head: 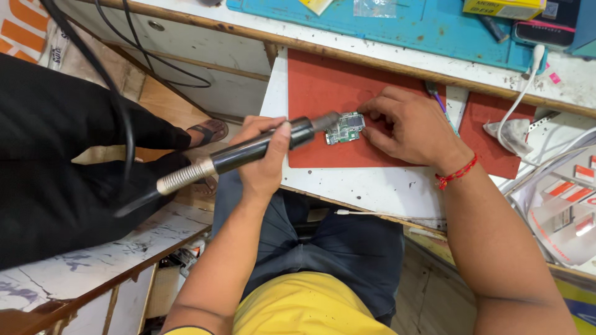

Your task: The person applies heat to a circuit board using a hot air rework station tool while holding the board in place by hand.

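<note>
My left hand (264, 152) grips a black hot-air tool (248, 152) with a metal collar and a black cable; its nozzle points at a small green circuit board (344, 128). The board lies on a red mat (323, 87) on a white pull-out shelf (366, 186). My right hand (406, 127) rests on the mat with its fingertips against the board's right edge, holding it down. A red thread band circles my right wrist.
A blue mat (422, 25) covers the bench behind, with a yellow box (503, 7) and a phone (546, 28). A white cable (518, 93) and crumpled tissue (512, 133) lie at right. A person in black (56, 161) sits at left, a sandalled foot (208, 131) near the shelf.
</note>
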